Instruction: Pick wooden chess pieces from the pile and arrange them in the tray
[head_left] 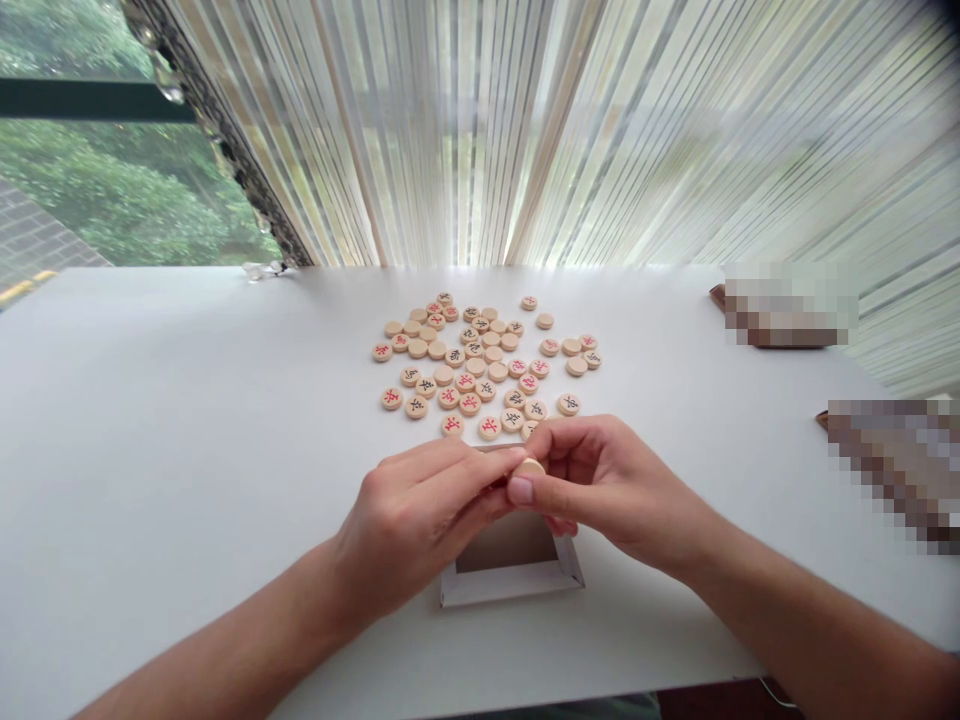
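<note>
A round wooden xiangqi piece (532, 468) is pinched between the thumb and bent fingers of my right hand (600, 480). My left hand (420, 500) reaches in from the other side, closed, its fingertips meeting at the same piece; its thumb is mostly hidden. Below both hands sits a shallow white box (513, 583) with a brown inside, partly covered by my fingers. Beyond the hands, several loose xiangqi pieces (469, 404) lie scattered, some showing red or black characters, others blank side up.
The white table (262, 450) carries everything. Two blurred brown-edged objects, one at the back right (787, 310) and another nearer object (892, 460), stand on the right side. A string curtain (450, 130) hangs along the far edge, beside a window.
</note>
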